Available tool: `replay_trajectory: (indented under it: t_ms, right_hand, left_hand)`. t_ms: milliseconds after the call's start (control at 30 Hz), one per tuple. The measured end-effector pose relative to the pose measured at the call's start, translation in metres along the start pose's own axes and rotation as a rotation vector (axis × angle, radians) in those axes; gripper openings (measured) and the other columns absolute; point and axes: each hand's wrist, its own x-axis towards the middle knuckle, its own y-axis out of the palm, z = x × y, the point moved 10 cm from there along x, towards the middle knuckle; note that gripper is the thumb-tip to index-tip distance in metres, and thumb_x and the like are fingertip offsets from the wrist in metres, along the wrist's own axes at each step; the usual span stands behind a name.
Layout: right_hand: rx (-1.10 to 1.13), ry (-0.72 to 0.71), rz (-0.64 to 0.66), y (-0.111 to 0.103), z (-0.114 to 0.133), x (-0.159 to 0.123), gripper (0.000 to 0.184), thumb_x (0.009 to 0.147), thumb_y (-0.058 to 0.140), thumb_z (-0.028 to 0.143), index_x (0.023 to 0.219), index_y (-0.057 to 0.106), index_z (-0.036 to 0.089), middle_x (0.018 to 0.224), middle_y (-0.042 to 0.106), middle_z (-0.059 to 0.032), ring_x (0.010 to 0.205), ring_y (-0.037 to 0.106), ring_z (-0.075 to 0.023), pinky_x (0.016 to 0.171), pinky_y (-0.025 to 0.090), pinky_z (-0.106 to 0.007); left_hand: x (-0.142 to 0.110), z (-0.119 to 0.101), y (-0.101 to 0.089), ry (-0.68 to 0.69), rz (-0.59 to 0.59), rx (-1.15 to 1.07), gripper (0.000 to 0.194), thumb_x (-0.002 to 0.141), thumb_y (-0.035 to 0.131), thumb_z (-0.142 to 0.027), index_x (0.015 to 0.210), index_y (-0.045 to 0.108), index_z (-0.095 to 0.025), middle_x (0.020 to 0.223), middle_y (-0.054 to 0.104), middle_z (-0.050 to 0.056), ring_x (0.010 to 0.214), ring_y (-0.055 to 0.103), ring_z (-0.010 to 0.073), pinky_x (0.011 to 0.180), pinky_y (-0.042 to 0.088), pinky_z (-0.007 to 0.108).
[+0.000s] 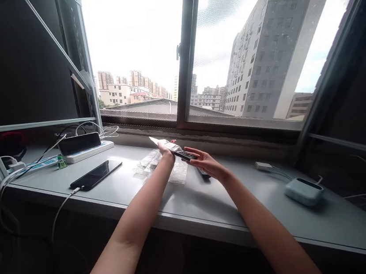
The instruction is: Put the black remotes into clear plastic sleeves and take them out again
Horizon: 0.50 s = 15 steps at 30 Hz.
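Observation:
My left hand [165,150] is closed on a thin clear plastic bag [157,141] that sticks up and left from my fingers. My right hand [206,161] holds a long black flat object [185,155], like a remote or a memory stick, with its far end at the mouth of the bag. Both hands hover just above a grey window-side table [211,204]. Under them lie several clear plastic bags [154,162]. A second dark piece [204,173] lies on the table below my right palm.
A black phone [96,174] on a white cable lies to the left. Behind it a power strip [88,152] carries a dark device [79,143]. A small white box [304,190] with cables sits at the right. The window frame [186,52] stands behind.

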Motion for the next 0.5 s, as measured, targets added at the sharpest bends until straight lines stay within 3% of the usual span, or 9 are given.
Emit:
replay_trajectory:
  t_ms: [200, 300, 400, 500]
  right_hand:
    - [-0.116, -0.045, -0.187, -0.019, -0.003, 0.004, 0.105, 0.062, 0.087, 0.038, 0.151, 0.032, 0.03, 0.139, 0.055, -0.0129, 0.099, 0.068, -0.023, 0.097, 0.052, -0.043]
    - [-0.226, -0.055, -0.259, -0.03, -0.001, 0.004, 0.105, 0.064, 0.084, 0.041, 0.152, 0.028, 0.03, 0.134, 0.055, -0.0128, 0.089, 0.067, -0.0199, 0.078, 0.058, -0.036]
    - [-0.352, -0.03, -0.344, -0.042, -0.001, 0.002, 0.1, 0.064, 0.082, 0.041, 0.15, 0.031, 0.028, 0.125, 0.056, -0.0115, 0.076, 0.062, -0.0159, 0.058, 0.055, -0.028]
    - [-0.379, -0.011, -0.356, -0.044, -0.002, 0.002, 0.097, 0.066, 0.079, 0.042, 0.15, 0.032, 0.028, 0.127, 0.052, -0.0122, 0.081, 0.06, -0.0176, 0.054, 0.055, -0.026]
  left_hand:
    - [-0.01, 0.018, 0.016, -0.057, 0.157, 0.255, 0.052, 0.101, 0.029, -0.047, 0.126, 0.052, -0.008, 0.09, 0.07, 0.015, 0.08, 0.069, 0.0243, 0.07, 0.054, 0.032]
    - [-0.015, 0.028, 0.021, -0.1, 0.217, 0.317, 0.05, 0.101, 0.031, -0.042, 0.134, 0.045, -0.006, 0.096, 0.071, 0.017, 0.082, 0.07, 0.0251, 0.073, 0.055, 0.033]
    - [-0.018, 0.033, 0.024, -0.121, 0.245, 0.346, 0.048, 0.101, 0.033, -0.039, 0.136, 0.043, -0.007, 0.095, 0.071, 0.016, 0.08, 0.069, 0.0244, 0.073, 0.054, 0.033]
    - [-0.023, 0.038, 0.029, -0.157, 0.304, 0.377, 0.047, 0.102, 0.032, -0.038, 0.133, 0.047, -0.007, 0.093, 0.071, 0.016, 0.077, 0.069, 0.0243, 0.073, 0.054, 0.034]
